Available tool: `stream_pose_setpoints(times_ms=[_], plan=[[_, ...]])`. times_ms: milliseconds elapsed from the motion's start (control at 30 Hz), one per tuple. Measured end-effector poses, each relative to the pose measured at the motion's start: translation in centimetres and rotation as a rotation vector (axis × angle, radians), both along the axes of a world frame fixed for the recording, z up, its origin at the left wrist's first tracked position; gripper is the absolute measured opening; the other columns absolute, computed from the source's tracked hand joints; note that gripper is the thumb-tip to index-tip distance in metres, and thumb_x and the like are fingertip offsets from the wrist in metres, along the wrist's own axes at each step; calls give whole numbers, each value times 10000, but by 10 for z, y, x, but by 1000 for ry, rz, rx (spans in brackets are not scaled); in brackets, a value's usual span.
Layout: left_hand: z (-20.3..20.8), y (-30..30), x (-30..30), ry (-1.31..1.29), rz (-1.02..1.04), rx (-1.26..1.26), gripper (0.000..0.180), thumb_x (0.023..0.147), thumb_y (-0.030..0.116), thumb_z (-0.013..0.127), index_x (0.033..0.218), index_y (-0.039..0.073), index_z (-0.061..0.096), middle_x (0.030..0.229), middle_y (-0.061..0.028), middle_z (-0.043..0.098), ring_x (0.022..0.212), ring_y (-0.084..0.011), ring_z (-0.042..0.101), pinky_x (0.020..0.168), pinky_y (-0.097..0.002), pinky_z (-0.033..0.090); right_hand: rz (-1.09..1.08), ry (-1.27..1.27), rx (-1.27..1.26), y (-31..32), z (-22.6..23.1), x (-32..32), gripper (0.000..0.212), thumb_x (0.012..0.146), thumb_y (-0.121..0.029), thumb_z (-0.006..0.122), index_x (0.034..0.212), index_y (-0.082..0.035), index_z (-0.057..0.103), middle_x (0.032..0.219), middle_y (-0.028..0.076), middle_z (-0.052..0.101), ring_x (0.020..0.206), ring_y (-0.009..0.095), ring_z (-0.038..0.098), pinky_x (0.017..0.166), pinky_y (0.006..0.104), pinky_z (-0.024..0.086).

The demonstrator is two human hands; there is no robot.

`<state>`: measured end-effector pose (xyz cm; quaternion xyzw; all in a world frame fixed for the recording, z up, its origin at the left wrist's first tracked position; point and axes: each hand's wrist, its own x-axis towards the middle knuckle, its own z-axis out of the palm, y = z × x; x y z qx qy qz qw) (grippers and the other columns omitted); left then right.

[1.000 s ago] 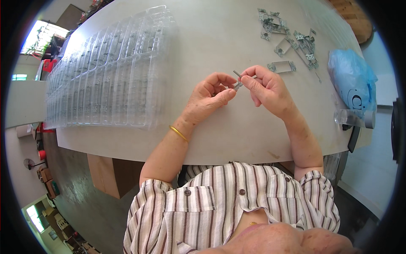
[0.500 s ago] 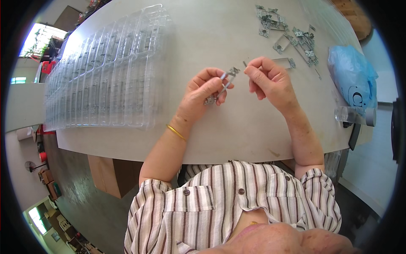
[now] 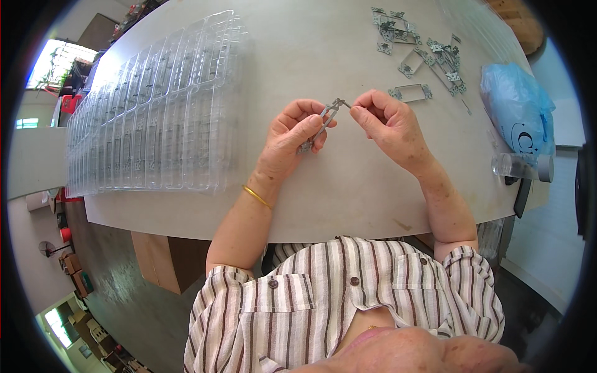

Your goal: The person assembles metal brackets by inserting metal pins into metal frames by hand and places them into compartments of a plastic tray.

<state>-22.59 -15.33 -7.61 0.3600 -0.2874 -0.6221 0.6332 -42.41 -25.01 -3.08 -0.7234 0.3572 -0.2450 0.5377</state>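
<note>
My left hand (image 3: 291, 138) is closed around a narrow grey metal frame (image 3: 329, 117) with small brackets at its ends. The frame stands tilted, its upper end pointing away from me and to the right. Between thumb and forefinger my right hand (image 3: 393, 127) pinches a thin dark metal pin (image 3: 347, 104). The pin's far tip meets the frame's upper end; whether it sits in a hole is too small to tell. Similar metal frames (image 3: 410, 93) lie on the table beyond my right hand, several of them in a loose cluster (image 3: 444, 65).
Stacked clear plastic trays (image 3: 155, 124) holding metal parts cover the left of the white table (image 3: 292, 211). At the right lie a blue plastic bag (image 3: 517, 105) and a clear container with a grey lid (image 3: 519, 166). A cardboard box (image 3: 155, 261) stands below the table's front edge.
My right hand has come slightly down, and the pin, which was upright and apart, now slants against the frame's upper end. My left hand has shifted a little left, still holding the frame.
</note>
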Motion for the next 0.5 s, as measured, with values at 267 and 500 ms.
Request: stream_pose_setpoints(times_ms=[267,500], plan=[[5,2,2,-220,-56,25,236,964,198,681,1132,39,633,998,-119,721,696,-107,584,607,-243,442,50,-30,220,-5,7,-2,182,1008,-203,634,1061,-29,630,691,-29,587,567,41,477,520,212,387],[12,4,-3,-226,-101,51,254,951,219,704,1127,48,637,994,-109,719,711,-93,579,617,-241,436,181,-201,660,-15,2,-5,277,1042,-285,582,1091,-19,640,697,4,615,538,64,534,506,210,428]])
